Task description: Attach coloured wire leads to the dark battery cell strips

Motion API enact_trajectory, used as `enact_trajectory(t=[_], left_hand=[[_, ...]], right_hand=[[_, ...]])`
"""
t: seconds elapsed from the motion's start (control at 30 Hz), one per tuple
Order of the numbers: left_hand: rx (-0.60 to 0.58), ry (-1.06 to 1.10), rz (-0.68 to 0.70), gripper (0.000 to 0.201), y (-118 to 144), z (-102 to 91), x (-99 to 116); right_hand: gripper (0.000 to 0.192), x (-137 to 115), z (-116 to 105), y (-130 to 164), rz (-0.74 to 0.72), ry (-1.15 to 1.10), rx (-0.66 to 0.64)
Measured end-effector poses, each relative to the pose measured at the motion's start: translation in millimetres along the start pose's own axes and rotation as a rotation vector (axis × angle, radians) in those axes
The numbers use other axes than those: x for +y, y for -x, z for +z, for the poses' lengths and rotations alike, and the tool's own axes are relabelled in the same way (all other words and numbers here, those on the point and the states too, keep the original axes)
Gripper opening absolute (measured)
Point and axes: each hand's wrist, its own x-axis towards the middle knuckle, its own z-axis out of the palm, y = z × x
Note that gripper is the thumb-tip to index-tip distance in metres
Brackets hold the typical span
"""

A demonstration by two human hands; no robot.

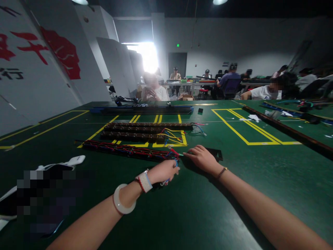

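In front of me lies a long dark bar (125, 149) with red and blue wires running along it. My left hand (165, 171) is closed at the bar's right end around blue wires (177, 162), and ring terminals (163, 183) stick out below the fingers. My right hand (201, 158) comes from the right, fingertips together at the green tip (181, 155) beside the red wires (173, 150). Partly under that hand sits a flat black piece with cutouts (217, 153). Behind, more dark bars (145, 126) end in yellow (171, 135), blue and red leads.
Yellow tape outlines (247, 139) mark the green table (208, 208). Dark blue-edged bars (145, 110) lie at the far side, a long brown rail (291, 130) at right. A blurred item with a white strap (76, 160) is at left. A person (154, 90) sits opposite; others work behind.
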Motion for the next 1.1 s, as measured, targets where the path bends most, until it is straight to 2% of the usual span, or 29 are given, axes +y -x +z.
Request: enact_trajectory(t=[0.13,0.27,0.43,0.5,0.57,0.67,0.73,0.8,0.87,0.93,1.03,1.1], left_hand=[[-0.01,-0.162,0.049,0.028,3,-11.3,0],[-0.023,-0.077,0.03,0.031,-5,-7.3,-5],[0.059,-0.017,0.01,0.04,-15,5.2,-7],[0.083,-0.029,0.019,0.041,-15,7.1,-7],[0.094,-0.031,0.036,0.038,-16,7.8,-6],[0.09,0.019,0.049,0.028,-18,9.2,-9],[0.081,0.081,0.032,0.021,-19,10.4,-12],[0.056,0.152,0.057,0.017,-19,11.4,-14],[0.019,0.184,0.107,0.014,-17,11.9,-14],[-0.006,0.15,0.092,0.016,-16,12.4,-11],[-0.008,0.082,-0.007,0.019,-15,13.3,-5],[-0.009,0.068,-0.025,0.02,-15,13.8,-3]], right_hand=[[0.036,6,0,-2,-0.017,-0.04,-0.02],[0.036,6,0,-2,-0.001,-0.056,-0.018],[0.034,-5,-1,-1,0.109,-0.129,0.068],[0.036,-12,-2,-3,0.155,-0.225,0.13],[0.043,-20,-5,-6,0.138,-0.368,0.152],[0.057,-34,-12,-9,0.038,-0.608,0.103],[0.059,-41,-19,-9,0.045,-0.708,0.102],[0.052,-46,-25,-9,0.108,-0.721,0.141],[0.033,-47,-32,-10,0.167,-0.673,0.183],[0.015,-44,-37,-10,0.227,-0.604,0.229],[0.02,-32,-37,-10,0.357,-0.515,0.294],[0.017,-19,-35,-8,0.448,-0.504,0.289]])
